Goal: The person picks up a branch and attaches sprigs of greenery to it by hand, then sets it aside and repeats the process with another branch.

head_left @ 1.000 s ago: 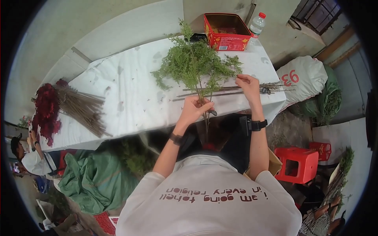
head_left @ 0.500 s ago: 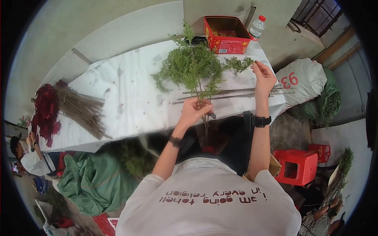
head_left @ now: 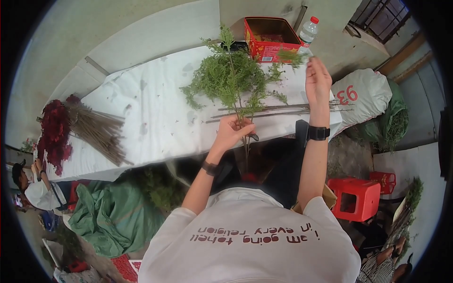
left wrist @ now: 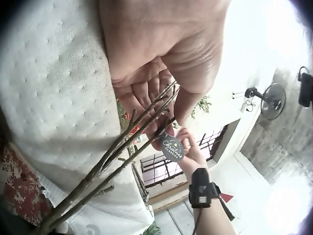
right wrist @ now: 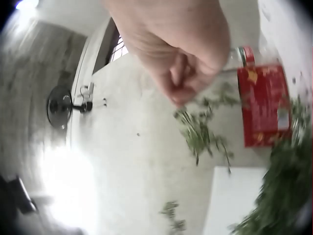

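My left hand (head_left: 234,131) grips the woody stems of a leafy green branch (head_left: 229,75), its foliage spreading over the table's far side. A round dark tag (left wrist: 172,148) reading "Christmas Classics" hangs by the stems (left wrist: 105,161) in the left wrist view. Over the table's right end, my right hand (head_left: 318,81) pinches the end of a small green sprig (right wrist: 198,132) between thumb and fingers. In the head view that sprig overlaps the front of a red box (head_left: 257,45). Below it, thin bare stems (head_left: 278,111) lie along the white-covered table (head_left: 160,132).
A water bottle (head_left: 309,32) stands beside the red box. Dark red foliage with brown stems (head_left: 96,132) lies at the table's left end. A white sack (head_left: 363,92) sits past the right end. Red stools (head_left: 356,198) and a green sack (head_left: 111,217) are on the floor.
My right hand has moved right and farther away from the branch, raising the small sprig toward the red box. My left hand keeps its grip in nearly the same place.
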The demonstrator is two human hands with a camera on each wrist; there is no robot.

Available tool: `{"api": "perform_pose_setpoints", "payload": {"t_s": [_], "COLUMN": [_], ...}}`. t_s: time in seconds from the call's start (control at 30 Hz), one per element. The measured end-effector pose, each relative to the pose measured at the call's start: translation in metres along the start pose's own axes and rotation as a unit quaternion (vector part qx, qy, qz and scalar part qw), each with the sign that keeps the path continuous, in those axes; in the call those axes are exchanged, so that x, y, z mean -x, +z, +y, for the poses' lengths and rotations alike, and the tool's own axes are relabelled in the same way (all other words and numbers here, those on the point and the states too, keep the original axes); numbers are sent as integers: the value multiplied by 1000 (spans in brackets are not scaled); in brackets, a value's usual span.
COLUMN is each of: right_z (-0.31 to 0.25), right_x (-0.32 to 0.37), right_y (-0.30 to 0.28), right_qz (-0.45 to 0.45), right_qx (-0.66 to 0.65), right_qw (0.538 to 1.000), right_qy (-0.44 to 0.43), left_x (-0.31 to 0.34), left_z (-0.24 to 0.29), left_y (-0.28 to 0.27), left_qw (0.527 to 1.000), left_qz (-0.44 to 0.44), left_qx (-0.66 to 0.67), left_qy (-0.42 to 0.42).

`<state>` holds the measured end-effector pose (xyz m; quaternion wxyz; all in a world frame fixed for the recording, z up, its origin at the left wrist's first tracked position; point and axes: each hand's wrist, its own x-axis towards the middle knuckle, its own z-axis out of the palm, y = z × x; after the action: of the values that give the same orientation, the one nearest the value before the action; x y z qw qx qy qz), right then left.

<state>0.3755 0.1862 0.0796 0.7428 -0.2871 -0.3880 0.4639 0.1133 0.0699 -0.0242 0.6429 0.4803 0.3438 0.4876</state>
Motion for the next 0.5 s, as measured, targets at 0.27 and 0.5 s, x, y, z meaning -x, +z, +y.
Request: {"api": "perform_pose_setpoints", "payload": {"t_s": [0.27, 0.5], "right_z": [23, 31], "right_x": [5, 11], "right_y": [-43, -47], "right_qz": [-112, -83], "right_qx": [546, 479], "right_qw": [817, 870], "right_qy": [146, 85], "left_x": [1, 1], "left_z": [-1, 2], "left_y": [1, 3], "left_qw": [1000, 1000], "left_qz": [-2, -1], "left_qx": [-9, -3], "left_qy": [-4, -4]}}
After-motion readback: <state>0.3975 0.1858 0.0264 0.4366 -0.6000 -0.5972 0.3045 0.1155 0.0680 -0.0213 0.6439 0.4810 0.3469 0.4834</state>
